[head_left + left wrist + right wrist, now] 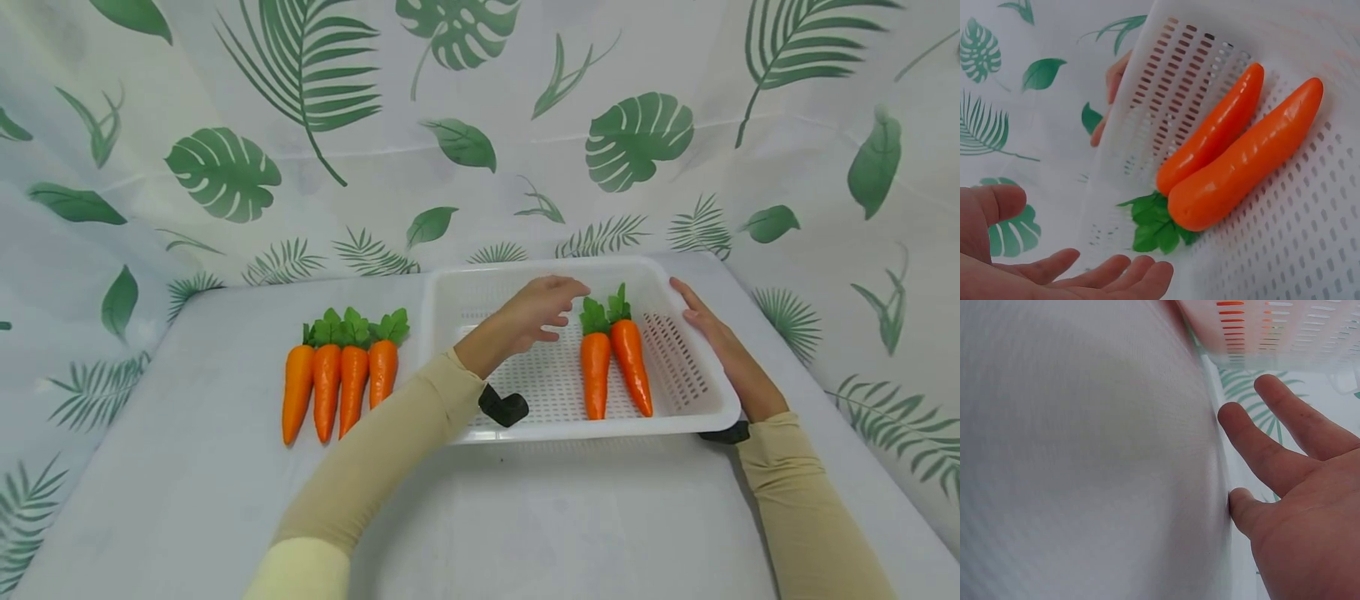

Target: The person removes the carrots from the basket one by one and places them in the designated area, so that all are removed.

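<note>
Inside the white plastic basket [487, 434], two carrots with green leafy tops lie side by side near its right wall. One is the left carrot [596, 375], the other the right carrot [632, 367]. My left hand [536, 312] hovers over the basket, left of the carrot leaves [1157, 222], fingers parted and holding nothing. Along the basket's right outer side is my right hand [723, 346]; its fingers look extended in the right wrist view, with nothing gripped. Left of the basket, several more carrots [327, 392] lie in a row on the table, one partly hidden by my left sleeve.
A white cloth covers the table [187, 467]. Behind it and at both sides hangs a white sheet printed with green leaves [637, 137]. Dark straps with small devices [504, 407] sit on both wrists.
</note>
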{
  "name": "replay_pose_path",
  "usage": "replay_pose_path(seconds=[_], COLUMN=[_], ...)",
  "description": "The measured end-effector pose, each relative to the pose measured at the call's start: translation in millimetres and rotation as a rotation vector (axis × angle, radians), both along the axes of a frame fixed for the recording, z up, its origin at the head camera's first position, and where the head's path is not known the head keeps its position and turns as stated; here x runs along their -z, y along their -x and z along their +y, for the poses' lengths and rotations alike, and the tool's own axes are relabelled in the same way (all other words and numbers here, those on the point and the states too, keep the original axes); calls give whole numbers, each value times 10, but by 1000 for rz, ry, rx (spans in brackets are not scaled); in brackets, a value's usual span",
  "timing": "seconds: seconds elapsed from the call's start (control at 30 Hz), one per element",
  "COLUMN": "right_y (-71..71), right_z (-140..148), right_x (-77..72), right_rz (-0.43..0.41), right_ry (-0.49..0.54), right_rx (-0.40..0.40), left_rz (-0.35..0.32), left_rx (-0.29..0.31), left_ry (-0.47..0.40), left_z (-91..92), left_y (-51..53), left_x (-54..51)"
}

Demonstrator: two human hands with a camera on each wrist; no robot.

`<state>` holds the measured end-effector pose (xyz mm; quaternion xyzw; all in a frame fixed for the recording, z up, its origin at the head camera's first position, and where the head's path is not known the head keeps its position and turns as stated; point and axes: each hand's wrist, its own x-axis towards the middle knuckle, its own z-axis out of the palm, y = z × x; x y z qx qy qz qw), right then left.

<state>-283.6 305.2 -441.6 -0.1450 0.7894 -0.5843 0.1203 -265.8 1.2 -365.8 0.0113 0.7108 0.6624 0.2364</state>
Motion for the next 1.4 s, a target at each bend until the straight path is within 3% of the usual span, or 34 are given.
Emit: replay_pose_path(seconds=[0.1,0.3,0.47,0.73,1.23,1.4], right_y=[-1,-12,-22,5,0,-38], right_z=[21,31,17,8,9,-2], right_x=[12,13,2,-7,31,14], right_rz=[23,9,26,4,10,0], right_ry=[31,-45,-45,-67,31,39], right_rx=[-14,12,1,18,-2,16], left_rz=[-25,-37,-52,-63,-132,-150], left_rx=[-5,-25,-9,22,105,159], left_ry=[1,25,69,118,106,110], left_z=[45,141,196,240,268,281], left_y=[26,51,34,38,99,103], left_x=[29,101,145,193,275,279])
